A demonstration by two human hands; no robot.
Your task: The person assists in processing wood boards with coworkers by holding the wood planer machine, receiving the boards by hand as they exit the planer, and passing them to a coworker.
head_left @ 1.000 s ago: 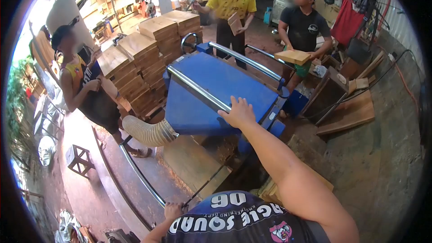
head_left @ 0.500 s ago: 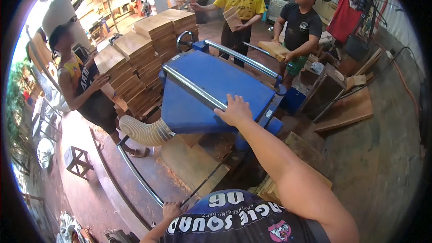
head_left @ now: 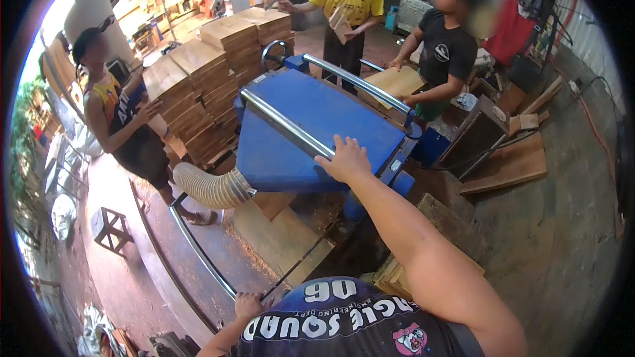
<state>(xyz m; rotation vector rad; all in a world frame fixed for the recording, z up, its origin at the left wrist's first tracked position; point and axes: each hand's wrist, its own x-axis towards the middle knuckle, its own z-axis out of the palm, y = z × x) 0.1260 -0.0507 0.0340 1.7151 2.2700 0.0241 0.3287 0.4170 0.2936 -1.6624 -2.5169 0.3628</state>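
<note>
My right hand (head_left: 348, 158) rests on the blue machine (head_left: 297, 129), its fingers spread over the near end of the chrome roller (head_left: 284, 121). Low in the view, my left hand (head_left: 249, 305) is wrapped round the end of a curved metal rail (head_left: 200, 256), close to my shirt. A ribbed hose (head_left: 213, 186) joins the machine's near left side. Under the machine's edge, part of a wooden board (head_left: 274, 203) shows. Across the machine, a person in a black shirt holds a wide board (head_left: 393, 84) at the far rollers.
Stacked wood blocks (head_left: 192, 69) stand beyond the machine. A person in yellow (head_left: 347, 0) holds a small wood piece; another person (head_left: 122, 112) stands at the left by the stacks. A stool (head_left: 112, 230) is at lower left, boards (head_left: 506, 165) and a cable at right.
The black-shirted person's board has moved left and down to the machine's far side. The person at the left has shifted their hands. My own hands keep their places.
</note>
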